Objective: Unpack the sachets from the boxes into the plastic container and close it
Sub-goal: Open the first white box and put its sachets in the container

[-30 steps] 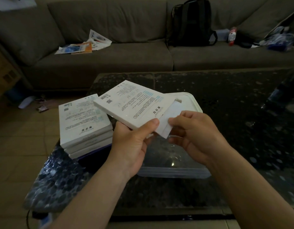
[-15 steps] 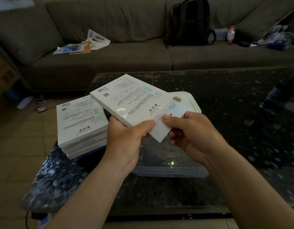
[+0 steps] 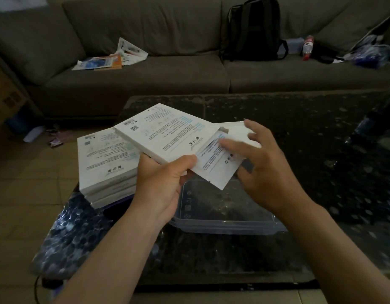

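Left hand (image 3: 165, 183) grips the flat white cardboard box (image 3: 167, 132) at its near corner. A white printed sachet (image 3: 216, 165) juts from the box's right end, pointing near-right, above the clear plastic container (image 3: 222, 224). Right hand (image 3: 268, 172) is nearest, fingers spread and forefinger on the sachet; whether it pinches, I cannot tell.

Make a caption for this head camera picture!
Left hand grips a white box; right hand touches a sachet poking out, above the plastic container.
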A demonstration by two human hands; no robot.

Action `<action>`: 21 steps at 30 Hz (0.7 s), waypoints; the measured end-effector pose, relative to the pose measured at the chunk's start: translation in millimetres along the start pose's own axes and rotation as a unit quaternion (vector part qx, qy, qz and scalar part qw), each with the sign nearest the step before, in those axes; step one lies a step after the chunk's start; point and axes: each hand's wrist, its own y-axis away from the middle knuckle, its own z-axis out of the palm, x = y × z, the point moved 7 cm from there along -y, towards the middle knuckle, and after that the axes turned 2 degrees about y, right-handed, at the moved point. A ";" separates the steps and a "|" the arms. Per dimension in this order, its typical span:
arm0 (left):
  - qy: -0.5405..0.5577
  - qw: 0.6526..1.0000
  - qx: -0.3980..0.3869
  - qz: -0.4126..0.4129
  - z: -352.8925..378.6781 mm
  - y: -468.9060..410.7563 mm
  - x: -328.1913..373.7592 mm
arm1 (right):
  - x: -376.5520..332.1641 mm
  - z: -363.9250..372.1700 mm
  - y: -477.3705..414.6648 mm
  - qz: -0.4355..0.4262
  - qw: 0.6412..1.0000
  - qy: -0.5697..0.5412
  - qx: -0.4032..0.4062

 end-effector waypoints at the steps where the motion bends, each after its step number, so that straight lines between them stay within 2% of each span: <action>1: -0.003 1.000 0.000 -0.001 -0.1 0.6 -0.3 | -1.7 0.0 -0.1 -0.023 1.000 0.008 0.010; 4: -0.004 1.000 -0.002 0.002 0.0 0.8 1.0 | -7.8 -10.7 -3.8 -0.079 0.996 -0.037 0.031; 7: 0.005 1.000 -0.017 0.013 3.8 1.3 5.6 | -3.3 -30.7 -9.3 -0.069 0.985 -0.153 0.032; 10: 0.014 0.999 -0.027 0.019 7.5 1.6 6.9 | 0.8 -41.4 -9.3 -0.058 0.976 -0.207 0.031; 17: 0.060 0.998 0.009 0.028 -5.2 -5.4 11.8 | 21.5 -62.6 -6.7 0.054 0.925 -0.366 0.080; 21: 0.057 0.996 0.030 0.053 -12.7 -6.6 18.1 | 34.7 -49.5 -6.9 0.120 0.906 -0.398 0.084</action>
